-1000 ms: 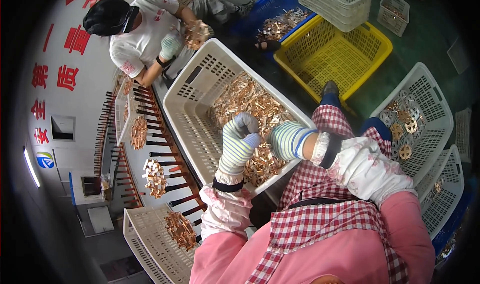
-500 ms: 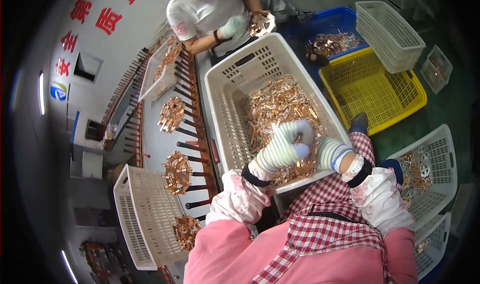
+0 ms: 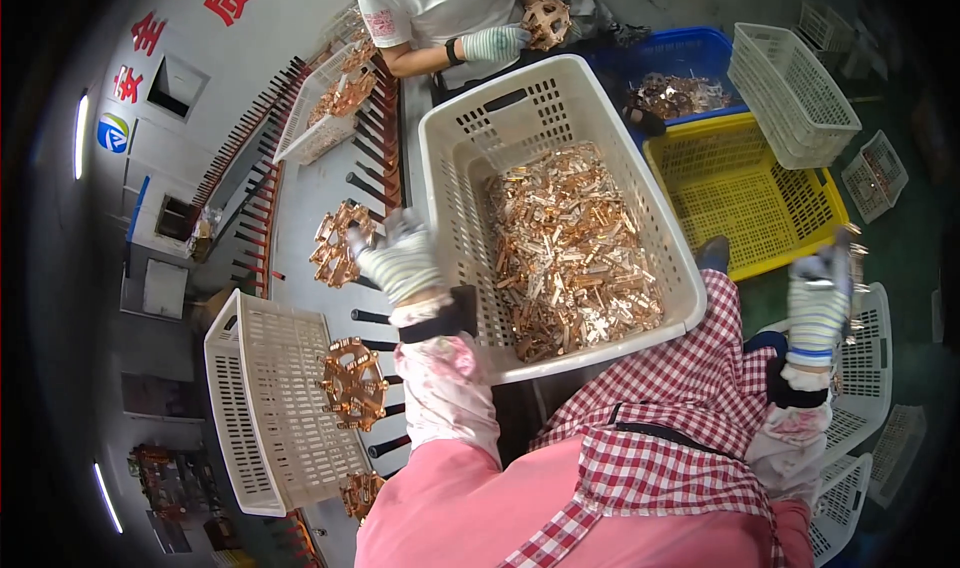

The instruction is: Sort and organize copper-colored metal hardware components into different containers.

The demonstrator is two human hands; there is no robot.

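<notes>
My left hand (image 3: 400, 263), in a striped knit glove, reaches to a copper-coloured ring-shaped metal part (image 3: 335, 253) on the pole rack. Its fingers are apart, with a fingertip at the part's edge. Out to the right, my right hand (image 3: 818, 303) grips a shiny ring-shaped metal part (image 3: 857, 278), seen almost edge-on beyond the fingers. That hand is above a white crate (image 3: 872, 368) beside my knee. Between my arms stands a large white basket (image 3: 455, 188), partly filled with small loose copper-coloured pieces (image 3: 570, 253).
More ring parts (image 3: 354, 383) rest along the rack by a white crate (image 3: 290, 398). Dark poles (image 3: 370, 318) jut toward the basket. A co-worker's gloved hand (image 3: 495, 43) is beside another ring part (image 3: 547, 23). Yellow (image 3: 735, 133) and blue crates (image 3: 690, 48) stand at the far right.
Both hands have left the big basket, where they were together over the small pieces. My left went left to the rack's ring part; my right swung right with a ring-shaped part.
</notes>
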